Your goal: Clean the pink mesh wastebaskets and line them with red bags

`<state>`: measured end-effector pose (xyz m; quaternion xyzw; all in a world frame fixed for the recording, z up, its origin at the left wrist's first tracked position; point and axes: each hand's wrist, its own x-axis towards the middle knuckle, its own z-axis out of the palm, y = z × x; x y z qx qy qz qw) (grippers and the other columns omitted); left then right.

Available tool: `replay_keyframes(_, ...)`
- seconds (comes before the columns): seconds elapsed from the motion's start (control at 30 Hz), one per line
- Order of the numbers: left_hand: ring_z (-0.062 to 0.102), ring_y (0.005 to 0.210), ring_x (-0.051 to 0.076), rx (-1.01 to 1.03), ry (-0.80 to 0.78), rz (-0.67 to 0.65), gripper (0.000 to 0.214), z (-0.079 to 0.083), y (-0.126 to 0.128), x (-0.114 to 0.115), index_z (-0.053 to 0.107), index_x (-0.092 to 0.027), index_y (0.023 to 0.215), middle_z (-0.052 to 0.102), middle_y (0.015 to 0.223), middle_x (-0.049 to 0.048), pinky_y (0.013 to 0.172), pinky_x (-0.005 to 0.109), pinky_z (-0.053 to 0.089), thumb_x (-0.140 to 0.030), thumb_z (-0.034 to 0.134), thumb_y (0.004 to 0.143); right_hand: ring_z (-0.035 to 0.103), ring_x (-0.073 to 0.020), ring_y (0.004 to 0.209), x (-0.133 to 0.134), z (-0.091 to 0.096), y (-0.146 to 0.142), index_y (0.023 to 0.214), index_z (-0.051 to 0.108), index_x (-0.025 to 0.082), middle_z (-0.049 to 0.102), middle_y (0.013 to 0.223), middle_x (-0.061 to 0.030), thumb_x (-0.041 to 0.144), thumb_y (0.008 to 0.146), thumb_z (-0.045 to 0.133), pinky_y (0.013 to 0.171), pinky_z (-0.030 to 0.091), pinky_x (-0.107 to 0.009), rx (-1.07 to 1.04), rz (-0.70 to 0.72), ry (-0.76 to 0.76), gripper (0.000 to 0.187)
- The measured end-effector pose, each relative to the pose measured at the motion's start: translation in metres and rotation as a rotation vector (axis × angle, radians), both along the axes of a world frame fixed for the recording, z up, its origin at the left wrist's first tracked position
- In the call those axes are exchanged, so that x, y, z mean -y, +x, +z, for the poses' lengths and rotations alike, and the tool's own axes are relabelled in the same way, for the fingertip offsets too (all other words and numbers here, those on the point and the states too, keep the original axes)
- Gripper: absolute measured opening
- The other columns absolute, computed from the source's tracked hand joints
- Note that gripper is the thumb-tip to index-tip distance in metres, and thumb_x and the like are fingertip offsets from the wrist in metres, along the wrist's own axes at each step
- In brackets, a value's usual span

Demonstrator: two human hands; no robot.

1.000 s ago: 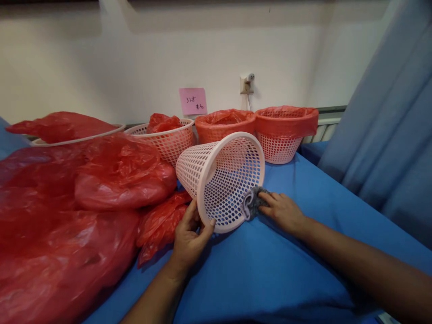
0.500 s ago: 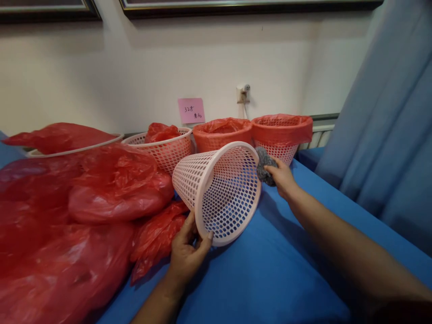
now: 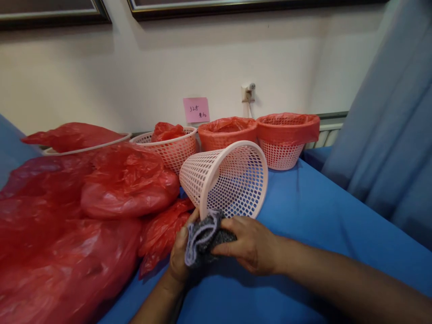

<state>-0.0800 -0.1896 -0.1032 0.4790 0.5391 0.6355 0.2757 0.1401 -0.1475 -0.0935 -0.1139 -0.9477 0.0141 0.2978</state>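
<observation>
While the right hand [image 3: 251,245] pinches the soft cloth [image 3: 202,236], the left hand [image 3: 177,257] clasps the rim of the basket [image 3: 229,180], likely light and stiff.

The left hand [image 3: 178,261] sits low at centre, the left forearm [image 3: 157,299] rising from the bottom edge, thumb up and fingers curled closed in a grip, mostly hidden behind what they hold. The right hand [image 3: 251,245] lies just beside it, palm down and knuckles toward the camera, fingers pinched together toward the left — the bare right forearm [image 3: 337,279] runs in from the lower right, wrist straight.
</observation>
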Motion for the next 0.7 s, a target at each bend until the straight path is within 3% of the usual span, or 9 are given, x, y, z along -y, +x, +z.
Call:
replay_keyframes(0.03,0.077,0.096,0.027,0.024,0.004,-0.051,0.068,0.000,0.002,0.001,0.074,-0.008,0.123,0.080,0.103,0.0131,0.074,0.036,0.065,-0.060,0.036,0.099,0.059,-0.0220,0.097,0.001,-0.013,0.004,0.130,0.066,0.036,0.060,0.129,-0.0065,0.023,0.094,0.060,0.080,0.053,-0.036,0.060,-0.033,0.011,0.039)
replay_keyframes(0.1,0.075,0.109,0.030,0.147,0.035,-0.198,0.062,-0.001,0.007,0.004,0.068,-0.016,0.137,0.077,0.122,0.0149,0.083,0.038,0.064,-0.059,0.050,0.097,0.057,-0.0216,0.093,0.000,-0.031,0.014,0.124,0.069,0.034,0.062,0.123,-0.0063,0.026,0.096,0.060,0.075,0.050,-0.034,0.170,-0.086,0.030,0.030)
replay_keyframes(0.2,0.070,0.121,0.031,0.213,0.032,-0.312,0.063,0.000,0.011,0.006,0.060,-0.026,0.147,0.069,0.140,0.0116,0.091,0.037,0.062,-0.051,0.069,0.090,0.057,-0.0212,0.094,-0.005,-0.039,0.029,0.111,0.073,0.030,0.063,0.117,-0.0066,0.030,0.098,0.061,0.076,0.049,-0.033,0.288,-0.168,-0.002,0.018)
replay_keyframes(0.37,0.075,0.107,0.025,0.063,0.040,-0.278,0.073,0.003,0.012,0.002,0.059,-0.028,0.147,0.076,0.127,0.0096,0.092,0.034,0.062,-0.035,0.086,0.079,0.060,-0.0227,0.104,-0.022,-0.036,0.055,0.110,0.074,0.026,0.062,0.128,-0.0073,0.016,0.087,0.062,0.086,0.051,-0.035,0.290,-0.302,-0.201,0.028)
replay_keyframes(0.47,0.077,0.101,0.023,0.005,0.036,-0.231,0.076,0.004,0.013,0.001,0.059,-0.026,0.147,0.079,0.119,0.0090,0.087,0.032,0.063,-0.031,0.088,0.076,0.061,-0.0234,0.111,-0.046,-0.040,0.076,0.106,0.076,0.025,0.063,0.131,-0.0071,0.009,0.078,0.062,0.095,0.051,-0.037,0.131,-0.452,-0.453,0.035)
replay_keyframes(0.57,0.076,0.102,0.023,0.000,0.029,-0.204,0.077,0.004,0.015,0.001,0.059,-0.027,0.146,0.079,0.118,0.0085,0.088,0.032,0.063,-0.030,0.088,0.075,0.064,-0.0238,0.110,-0.078,-0.046,0.096,0.094,0.077,0.022,0.068,0.121,-0.0069,0.006,0.070,0.063,0.100,0.049,-0.038,-0.132,-0.626,-0.732,0.032)
replay_keyframes(0.7,0.077,0.094,0.022,0.008,0.033,-0.203,0.078,0.003,0.014,0.001,0.058,-0.026,0.147,0.081,0.111,0.0081,0.082,0.030,0.064,-0.029,0.088,0.075,0.070,-0.0220,0.078,-0.112,-0.047,0.108,0.095,0.074,0.018,0.073,0.086,-0.0076,0.010,0.073,0.056,0.077,0.059,-0.038,-0.362,-0.728,-0.932,0.029)
